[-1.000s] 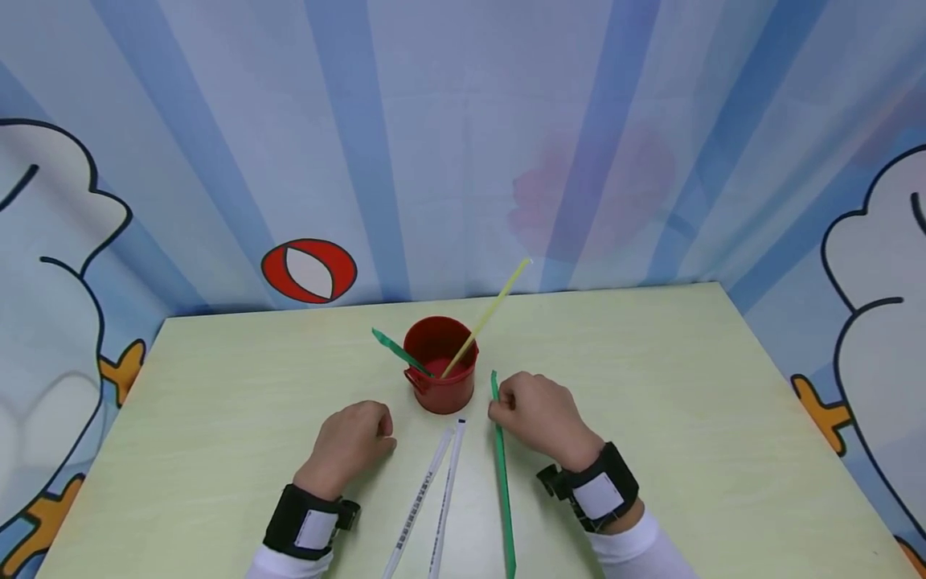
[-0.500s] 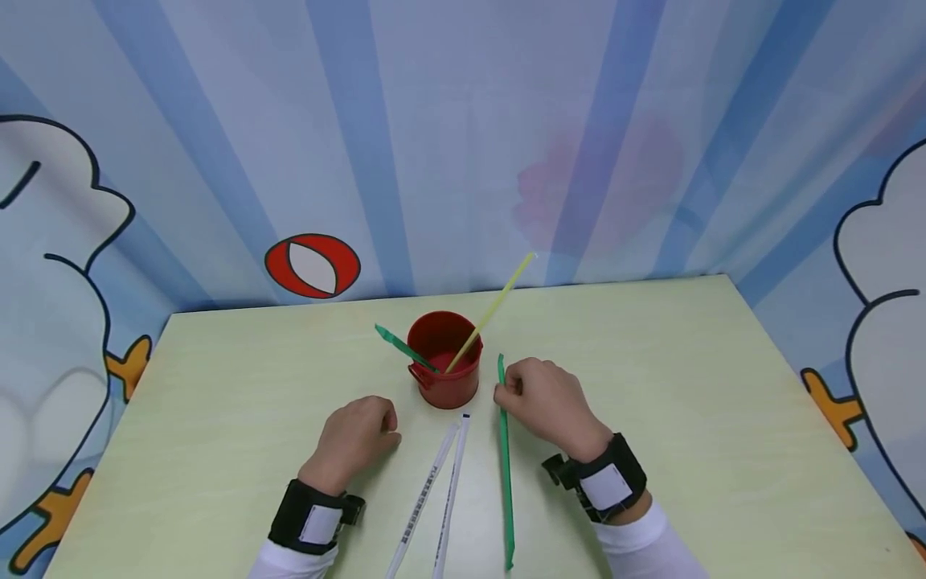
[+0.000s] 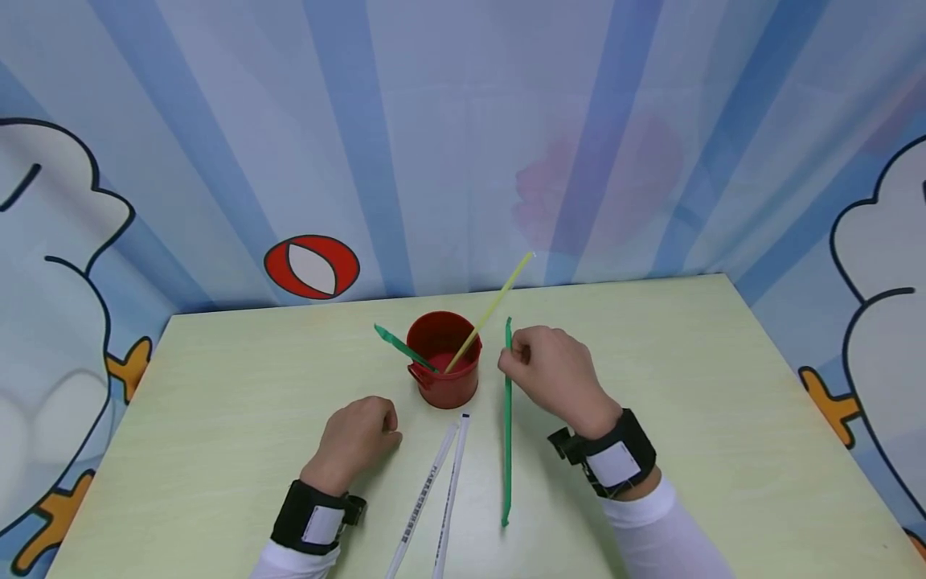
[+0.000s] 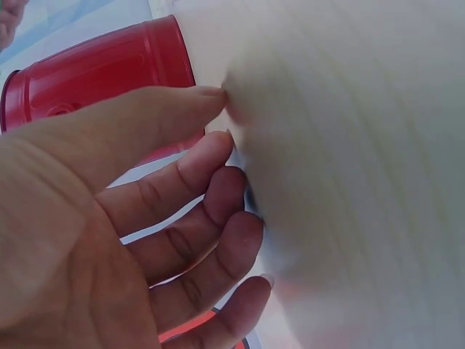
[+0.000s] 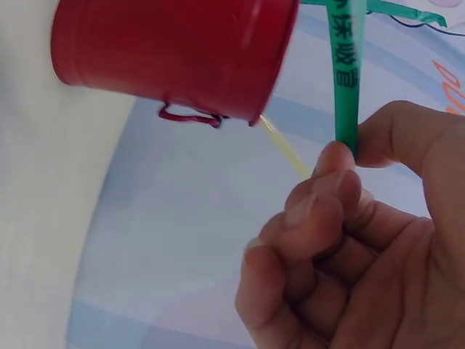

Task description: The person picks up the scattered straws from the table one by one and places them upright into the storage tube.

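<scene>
Between the thumb and fingers of my right hand (image 3: pixel 553 374) is a green paper-wrapped straw (image 3: pixel 508 450), pinched near its upper end. Printed characters show on its wrapper (image 5: pixel 346 65) in the right wrist view. Just left of that hand stands a small red bucket (image 3: pixel 450 392), holding a yellow straw (image 3: pixel 493 308) and another green wrapped straw (image 3: pixel 399 346), both leaning out over the rim. My left hand (image 3: pixel 353 442) rests on the table, fingers loosely curled. Nothing sits between its thumb and fingers (image 4: pixel 192 163) in the left wrist view.
Two white wrapped straws (image 3: pixel 424 497) lie side by side on the pale table (image 3: pixel 231 386) between the hands, running off the front of the view. Behind the table hangs a blue striped cloth (image 3: pixel 463 145) with cartoon prints. Each wrist wears a black camera band (image 3: pixel 615 458).
My right hand has moved forward and slightly right, carrying the green straw with it, up off the front of the table. The left hand and the bucket stay where they were.
</scene>
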The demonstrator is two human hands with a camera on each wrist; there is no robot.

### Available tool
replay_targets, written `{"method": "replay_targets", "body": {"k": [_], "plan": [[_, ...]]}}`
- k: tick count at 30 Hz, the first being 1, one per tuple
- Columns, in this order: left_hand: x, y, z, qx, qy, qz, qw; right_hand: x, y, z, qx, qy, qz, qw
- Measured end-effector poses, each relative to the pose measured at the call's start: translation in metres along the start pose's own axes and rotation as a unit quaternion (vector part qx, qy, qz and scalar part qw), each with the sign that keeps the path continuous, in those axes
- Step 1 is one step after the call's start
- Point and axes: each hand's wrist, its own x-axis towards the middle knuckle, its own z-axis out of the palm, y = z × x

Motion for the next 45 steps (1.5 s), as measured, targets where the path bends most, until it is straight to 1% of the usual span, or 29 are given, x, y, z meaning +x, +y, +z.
{"method": "replay_targets", "body": {"k": [8,17,21,24,32,39,45], "plan": [[0.000,0.000,0.000,-0.001,-0.001,-0.002,1.0000,0.010,-0.008,-0.018,-0.014,0.043,-0.016,0.9988],[-0.001,0.001,-0.001,0.006,0.000,-0.004,1.0000,0.016,-0.020,-0.034,-0.032,0.079,-0.036,0.9957],[0.000,0.000,-0.001,0.008,0.001,-0.005,1.0000,0.018,-0.023,-0.038,-0.030,0.105,-0.052,0.9927],[0.000,0.000,-0.001,0.009,0.001,-0.005,0.9999,0.020,-0.025,-0.041,-0.019,0.124,-0.065,0.9899],[0.001,0.000,-0.002,0.011,0.008,-0.002,0.9999,0.024,-0.032,-0.050,0.018,0.175,-0.097,0.9796],[0.000,0.001,-0.002,0.008,0.005,-0.004,0.9999,0.028,-0.038,-0.056,0.030,0.210,-0.116,0.9702],[-0.001,0.002,-0.001,0.007,0.001,-0.008,0.9999,0.028,-0.043,-0.064,0.053,0.259,-0.122,0.9566]]}}
